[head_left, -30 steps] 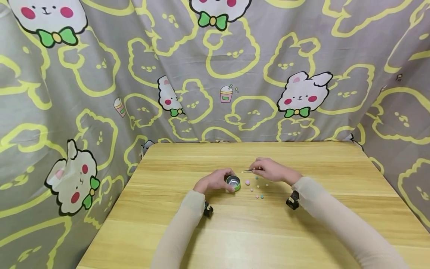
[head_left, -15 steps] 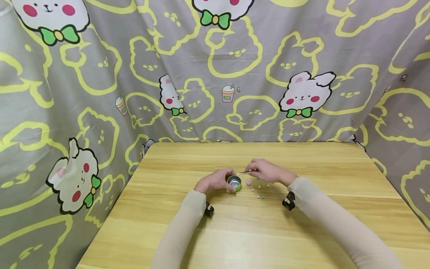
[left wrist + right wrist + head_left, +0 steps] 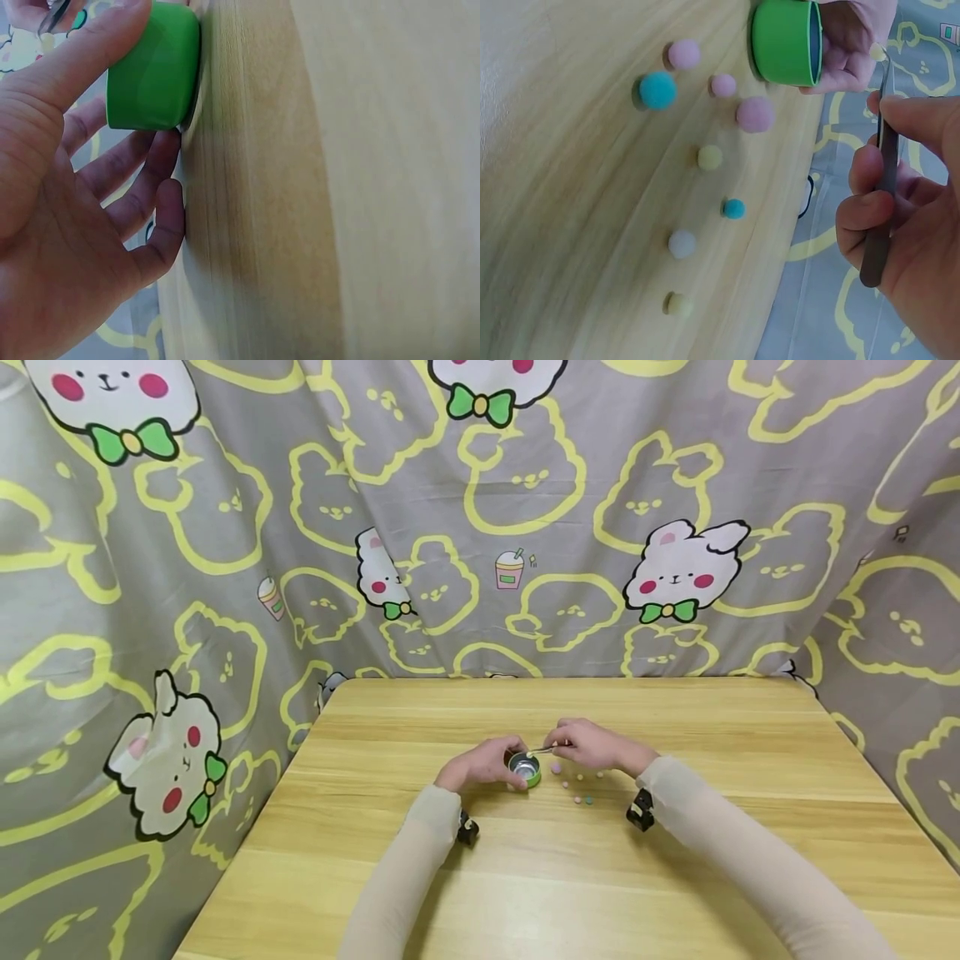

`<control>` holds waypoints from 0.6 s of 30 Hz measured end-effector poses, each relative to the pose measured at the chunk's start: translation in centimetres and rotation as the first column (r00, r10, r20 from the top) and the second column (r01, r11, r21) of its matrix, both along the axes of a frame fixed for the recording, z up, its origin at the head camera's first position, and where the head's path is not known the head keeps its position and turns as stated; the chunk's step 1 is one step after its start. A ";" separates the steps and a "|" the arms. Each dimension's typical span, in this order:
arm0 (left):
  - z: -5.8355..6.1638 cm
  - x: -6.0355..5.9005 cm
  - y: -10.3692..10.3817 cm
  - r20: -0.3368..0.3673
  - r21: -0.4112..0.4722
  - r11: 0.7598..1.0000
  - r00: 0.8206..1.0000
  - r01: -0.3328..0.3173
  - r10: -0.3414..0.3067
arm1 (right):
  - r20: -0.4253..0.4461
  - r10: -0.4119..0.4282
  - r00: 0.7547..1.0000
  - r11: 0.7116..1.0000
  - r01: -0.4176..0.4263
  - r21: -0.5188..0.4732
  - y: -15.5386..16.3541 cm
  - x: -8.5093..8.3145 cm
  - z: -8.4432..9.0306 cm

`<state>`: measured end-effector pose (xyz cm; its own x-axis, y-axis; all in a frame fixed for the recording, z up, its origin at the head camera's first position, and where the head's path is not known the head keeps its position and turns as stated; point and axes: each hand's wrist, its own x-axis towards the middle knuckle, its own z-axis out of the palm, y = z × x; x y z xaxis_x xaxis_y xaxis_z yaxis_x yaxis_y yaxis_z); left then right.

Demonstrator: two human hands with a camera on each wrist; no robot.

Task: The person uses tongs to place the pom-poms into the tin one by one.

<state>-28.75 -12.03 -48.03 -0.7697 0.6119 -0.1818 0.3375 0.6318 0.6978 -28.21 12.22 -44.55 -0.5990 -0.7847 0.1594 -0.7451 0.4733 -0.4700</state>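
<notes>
A small green tin (image 3: 533,779) with a silvery inside stands on the wooden table, its mouth upward. My left hand (image 3: 487,763) grips the tin, thumb on the near side and fingers round the far side, as the left wrist view shows with the green wall (image 3: 154,67). In my right hand (image 3: 596,745) are dark tweezers (image 3: 885,172), pinched between thumb and fingers. Their bent tips hold a pale yellow pom-pom (image 3: 877,52), which in the head view is at the tin's far rim. Whether it touches the rim I cannot tell.
Right of the tin, several pom-poms lie scattered on the table (image 3: 480,885): a large pink one (image 3: 755,115), a blue one (image 3: 657,90), a white one (image 3: 682,244) and a yellow one (image 3: 709,157) among them. A patterned curtain (image 3: 450,635) hangs behind the table.
My right hand has moved left with the tweezers, bringing the yellow pom-pom from beside the tin to its rim. The left hand keeps its grip on the tin.
</notes>
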 end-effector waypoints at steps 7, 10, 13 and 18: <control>0.2 0.0 -0.1 0.008 0.016 1.000 1.000 -0.009 0.009 | 0.003 0.011 1.000 1.000 -0.011 0.023 -0.4 0.1 -0.1; 0.3 -0.1 0.0 0.000 0.022 1.000 1.000 -0.003 0.003 | -0.007 0.001 1.000 0.999 -0.001 0.032 -0.3 -0.2 -0.3; 0.3 -0.1 0.0 -0.007 0.028 1.000 1.000 0.002 -0.001 | -0.009 -0.004 1.000 0.999 0.004 0.034 -0.4 -0.2 -0.4; 0.0 0.1 0.0 -0.013 0.030 0.999 1.000 0.011 -0.011 | 0.006 0.000 1.000 1.000 0.000 0.027 -0.5 -0.1 -0.4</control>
